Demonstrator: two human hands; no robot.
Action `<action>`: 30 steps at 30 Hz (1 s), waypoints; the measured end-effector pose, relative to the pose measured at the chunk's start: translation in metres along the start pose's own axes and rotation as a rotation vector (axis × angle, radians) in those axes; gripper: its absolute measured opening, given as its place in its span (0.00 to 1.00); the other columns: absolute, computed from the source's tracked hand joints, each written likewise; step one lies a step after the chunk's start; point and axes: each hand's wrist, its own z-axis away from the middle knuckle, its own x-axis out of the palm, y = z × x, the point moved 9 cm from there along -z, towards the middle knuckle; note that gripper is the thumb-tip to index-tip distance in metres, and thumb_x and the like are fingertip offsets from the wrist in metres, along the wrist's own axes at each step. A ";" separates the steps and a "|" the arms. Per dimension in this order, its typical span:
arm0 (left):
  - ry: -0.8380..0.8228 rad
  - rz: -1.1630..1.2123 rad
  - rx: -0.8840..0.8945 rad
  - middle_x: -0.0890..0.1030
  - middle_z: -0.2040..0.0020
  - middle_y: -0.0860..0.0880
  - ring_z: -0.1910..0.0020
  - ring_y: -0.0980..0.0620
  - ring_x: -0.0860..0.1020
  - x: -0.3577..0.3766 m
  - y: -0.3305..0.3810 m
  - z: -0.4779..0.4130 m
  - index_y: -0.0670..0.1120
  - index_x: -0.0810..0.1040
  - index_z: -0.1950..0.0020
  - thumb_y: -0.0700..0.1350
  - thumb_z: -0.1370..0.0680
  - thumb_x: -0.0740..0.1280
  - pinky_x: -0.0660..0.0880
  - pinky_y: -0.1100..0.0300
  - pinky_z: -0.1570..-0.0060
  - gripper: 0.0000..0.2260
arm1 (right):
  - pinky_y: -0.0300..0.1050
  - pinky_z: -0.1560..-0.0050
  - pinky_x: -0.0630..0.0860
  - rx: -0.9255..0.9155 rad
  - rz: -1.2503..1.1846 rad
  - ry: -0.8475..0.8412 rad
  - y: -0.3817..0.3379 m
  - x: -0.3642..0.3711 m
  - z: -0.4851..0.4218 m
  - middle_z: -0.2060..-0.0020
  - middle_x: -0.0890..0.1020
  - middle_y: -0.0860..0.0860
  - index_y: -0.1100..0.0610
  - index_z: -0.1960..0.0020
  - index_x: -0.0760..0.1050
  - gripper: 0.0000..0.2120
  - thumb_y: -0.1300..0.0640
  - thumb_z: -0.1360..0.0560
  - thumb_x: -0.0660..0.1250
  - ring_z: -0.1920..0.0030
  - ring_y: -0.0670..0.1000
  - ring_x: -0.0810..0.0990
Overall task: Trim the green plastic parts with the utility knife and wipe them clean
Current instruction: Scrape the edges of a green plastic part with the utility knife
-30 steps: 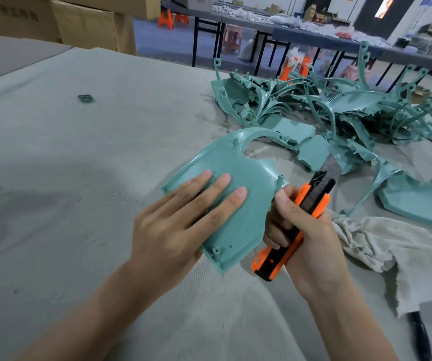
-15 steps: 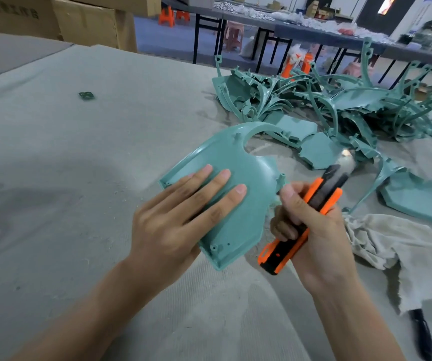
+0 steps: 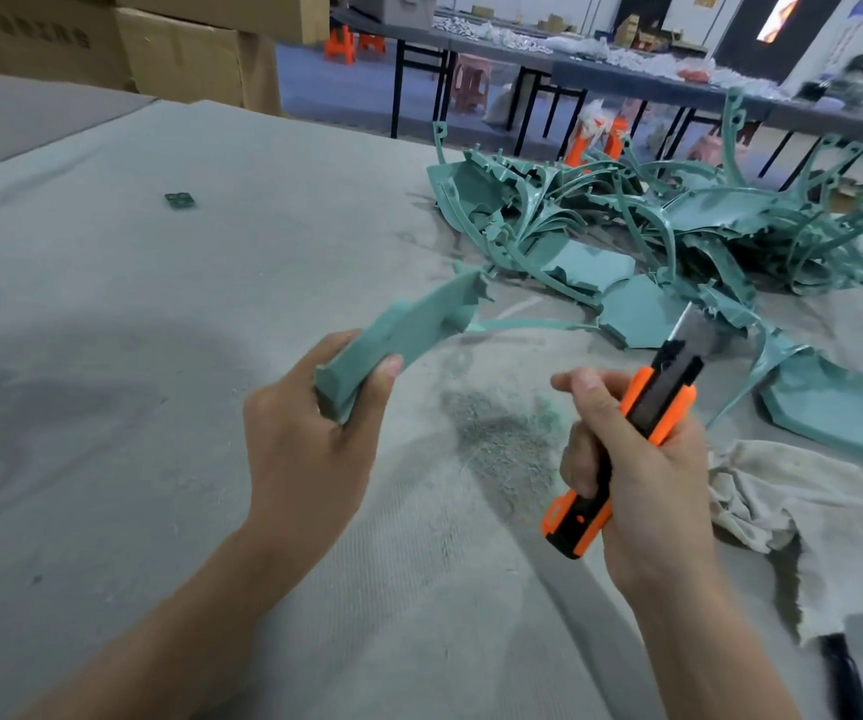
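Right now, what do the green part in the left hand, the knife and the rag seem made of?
The green part gripped by the left hand: probably moulded plastic, matte, thin walls and ribs. The utility knife in the right hand: orange and black plastic body, greyish metal blade. The rag: off-white woven cloth, perhaps cotton, crumpled.

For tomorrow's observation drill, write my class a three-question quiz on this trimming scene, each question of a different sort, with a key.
1. True or false: the left hand grips a green plastic part.
2. The utility knife is held by: A) the left hand, B) the right hand, C) neither.
3. Fill in: the rag lies to the person's ____.
Key: 1 true; 2 B; 3 right.
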 end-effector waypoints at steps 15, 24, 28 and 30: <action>0.030 -0.371 0.414 0.79 0.40 0.52 0.46 0.52 0.75 0.002 0.019 0.009 0.46 0.78 0.36 0.39 0.25 0.59 0.68 0.67 0.54 0.20 | 0.39 0.68 0.61 -0.425 0.652 -0.215 -0.021 0.048 0.031 0.72 0.69 0.44 0.47 0.52 0.73 0.22 0.32 0.20 0.50 0.72 0.46 0.69; -0.011 -0.495 0.526 0.79 0.37 0.48 0.41 0.51 0.79 0.007 0.022 0.010 0.44 0.78 0.34 0.34 0.24 0.60 0.71 0.61 0.51 0.20 | 0.39 0.66 0.65 -0.572 0.840 -0.206 -0.030 0.061 0.042 0.68 0.70 0.41 0.51 0.56 0.73 0.22 0.35 0.20 0.54 0.66 0.45 0.70; -0.071 -0.509 0.533 0.79 0.37 0.47 0.39 0.50 0.78 0.011 0.024 0.012 0.44 0.77 0.33 0.34 0.25 0.64 0.72 0.59 0.50 0.20 | 0.41 0.68 0.65 -0.572 0.858 -0.210 -0.030 0.062 0.041 0.70 0.68 0.42 0.51 0.58 0.72 0.21 0.35 0.20 0.55 0.67 0.47 0.70; -0.085 -0.515 0.533 0.79 0.37 0.47 0.39 0.49 0.78 0.011 0.025 0.013 0.44 0.77 0.34 0.35 0.24 0.61 0.72 0.59 0.51 0.20 | 0.42 0.68 0.65 -0.558 0.855 -0.211 -0.029 0.062 0.040 0.70 0.68 0.44 0.51 0.59 0.71 0.21 0.35 0.21 0.55 0.68 0.49 0.70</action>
